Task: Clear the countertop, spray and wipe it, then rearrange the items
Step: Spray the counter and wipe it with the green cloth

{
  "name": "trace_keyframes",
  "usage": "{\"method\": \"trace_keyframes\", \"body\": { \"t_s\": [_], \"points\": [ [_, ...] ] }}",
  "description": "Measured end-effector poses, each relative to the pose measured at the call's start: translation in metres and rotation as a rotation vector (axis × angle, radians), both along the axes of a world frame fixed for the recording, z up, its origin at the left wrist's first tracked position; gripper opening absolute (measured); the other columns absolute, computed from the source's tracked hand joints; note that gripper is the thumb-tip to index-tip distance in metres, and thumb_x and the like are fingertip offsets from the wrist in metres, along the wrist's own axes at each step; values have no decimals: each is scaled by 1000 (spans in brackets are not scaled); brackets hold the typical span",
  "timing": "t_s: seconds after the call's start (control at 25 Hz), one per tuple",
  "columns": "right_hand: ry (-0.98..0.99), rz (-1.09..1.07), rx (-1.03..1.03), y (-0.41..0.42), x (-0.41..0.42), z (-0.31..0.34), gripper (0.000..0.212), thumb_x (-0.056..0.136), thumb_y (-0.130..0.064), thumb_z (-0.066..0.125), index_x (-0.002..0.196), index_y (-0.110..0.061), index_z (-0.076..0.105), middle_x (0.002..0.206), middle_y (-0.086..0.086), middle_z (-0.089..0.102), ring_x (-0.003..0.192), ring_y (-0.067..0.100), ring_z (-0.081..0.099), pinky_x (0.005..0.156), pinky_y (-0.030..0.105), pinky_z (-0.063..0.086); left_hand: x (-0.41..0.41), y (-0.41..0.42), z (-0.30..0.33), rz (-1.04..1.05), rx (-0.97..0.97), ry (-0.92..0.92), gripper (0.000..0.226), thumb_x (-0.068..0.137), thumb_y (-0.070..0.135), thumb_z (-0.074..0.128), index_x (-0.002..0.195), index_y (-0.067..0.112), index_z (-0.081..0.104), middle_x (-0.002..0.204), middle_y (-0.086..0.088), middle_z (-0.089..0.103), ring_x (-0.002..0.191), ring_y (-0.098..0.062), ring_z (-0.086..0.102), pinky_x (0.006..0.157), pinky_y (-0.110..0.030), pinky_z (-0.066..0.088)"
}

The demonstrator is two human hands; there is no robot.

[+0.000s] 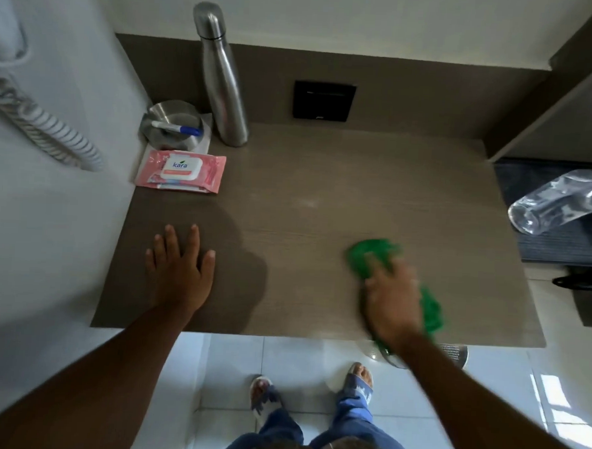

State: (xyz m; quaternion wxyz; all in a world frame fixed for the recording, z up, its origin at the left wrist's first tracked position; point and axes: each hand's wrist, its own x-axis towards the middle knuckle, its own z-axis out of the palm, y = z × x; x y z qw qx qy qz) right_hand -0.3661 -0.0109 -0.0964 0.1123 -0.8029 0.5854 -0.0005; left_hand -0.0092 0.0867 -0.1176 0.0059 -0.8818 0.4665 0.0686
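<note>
Risk sits mostly with the items left at ten o'clock on the countertop (324,177): the steel bottle (223,79) stands tall and narrow against the backsplash, and a wide sweep of the cloth could, I judge, knock it over onto the pink Kara wipes pack (182,171) or the metal bowl (173,123) holding a blue-and-white pen (176,128). They also mean that corner may go unwiped unless they are shifted. The right hand (392,294) is blurred, pressing the green cloth (372,255) onto the wood at four o'clock near the front edge; whether its fingers curl into the cloth or lie flat I cannot tell. The left hand (179,263) lies flat with fingers spread at eight o'clock, holding nothing, apparently bracing. A clear plastic bottle (559,204) lies on a dark ledge at three o'clock, off the counter. The surface is brown wood-grain laminate with a darker patch beside the left hand; a black wall plate (324,101) is set in the backsplash at twelve, and a white tiled floor lies below
</note>
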Motion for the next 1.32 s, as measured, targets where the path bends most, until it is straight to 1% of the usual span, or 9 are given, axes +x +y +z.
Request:
{"method": "trace_keyframes", "body": {
  "t_s": [0.12,0.28,0.52,0.64,0.76,0.84,1.0,1.16,1.32],
  "points": [
    [-26,525,4,94,96,-6,57,86,-32,52,142,-33,39,153,15,35,132,41,37,105,55,38,-1,1,11,9,43,99,66,98,52,28,156,22,16,162,-21,13,148,-42,10,118,-58,11],
    [-77,695,28,102,124,6,62,94,-47,45,150,-31,25,160,16,19,144,42,20,116,54,12,-14,17,37,-165,-200,237,70,93,59,28,149,18,37,156,-15,32,146,-37,21,118,-58,12],
    [12,379,19,104,44,14,87,76,-66,52,147,-21,31,148,8,43,134,29,41,114,48,24,-60,33,48,-380,-29,158,52,86,59,56,112,15,68,152,-12,41,146,-35,24,118,-48,6],
    [-36,285,101,106,38,24,91,70,-66,58,147,-23,31,141,1,47,126,24,46,107,44,32,-83,30,73,-395,-148,424,36,91,39,63,109,8,66,116,-14,67,115,-34,59,99,-38,41],
    [-388,182,384,91,40,45,102,65,-58,73,148,-23,27,137,-1,52,122,19,51,104,45,42,-109,17,122,-637,-58,600,24,92,48,55,102,25,55,82,3,64,77,-19,62,67,-32,47],
    [-807,109,783,72,25,64,79,69,-36,84,137,-24,46,126,-1,64,114,16,61,94,41,53,-124,-2,159,-715,-66,703,21,88,52,54,93,32,52,75,8,62,69,-9,60,61,-30,47],
    [-1075,-39,1095,40,-37,93,44,73,-22,81,114,-17,66,114,4,72,106,22,68,83,29,56,-155,-56,199,-463,-193,1050,8,87,36,66,90,30,63,79,15,70,73,-1,67,66,-20,52],
    [-1459,-371,1118,-2,-134,97,46,76,-11,70,120,-5,62,121,18,67,111,32,65,84,38,57,-224,-96,183,-78,-146,1326,17,92,29,65,98,14,71,93,-6,77,87,-22,74,83,-44,57],
    [-1488,-436,1132,-53,-261,95,41,83,-19,69,123,-9,65,126,19,64,116,35,61,85,44,57,-341,-144,160,246,-1,1523,29,91,26,66,105,0,70,103,-21,73,95,-37,71,86,-53,56]
  ]
}}
